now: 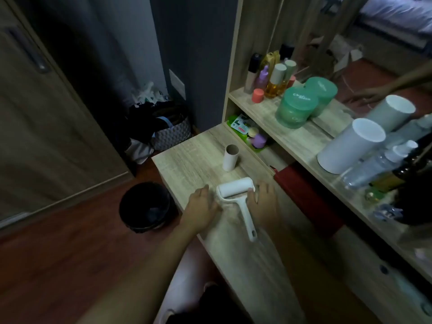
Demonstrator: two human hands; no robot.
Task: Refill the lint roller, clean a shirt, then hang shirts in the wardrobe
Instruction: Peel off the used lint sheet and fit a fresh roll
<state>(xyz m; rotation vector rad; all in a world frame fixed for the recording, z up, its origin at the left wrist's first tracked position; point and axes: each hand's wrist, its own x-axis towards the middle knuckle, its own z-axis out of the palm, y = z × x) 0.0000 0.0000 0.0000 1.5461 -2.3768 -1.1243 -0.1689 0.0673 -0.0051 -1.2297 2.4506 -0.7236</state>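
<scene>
The lint roller [236, 191] is seen lying flat on the wooden desk [194, 160], its white roll toward 12 o'clock and its white handle stretched toward 5 o'clock; the left hand [202, 210] is laid on the desk at the roller's 9 o'clock, fingers fairly straight and close together, tips just beside the roll's left end, nothing gripped; the right hand [264, 202] is placed at the roller's 3 o'clock, fingers together and bent slightly against the roll's right end; whether the roll is actually pinched cannot be told. An empty cardboard core [231, 158] is noted standing upright at 12 o'clock from the roller, apart from it. At 2 o'clock a shelf [304, 139] is recorded with a green lidded jar [295, 107], a white cylinder [350, 146] and several bottles [268, 76]; a mirror is set behind them. A black waste bin [146, 205] is observed on the floor at the roller's 9 o'clock, beyond the desk edge; a patterned basket [171, 134] is seen at 11 o'clock against the wall.
</scene>
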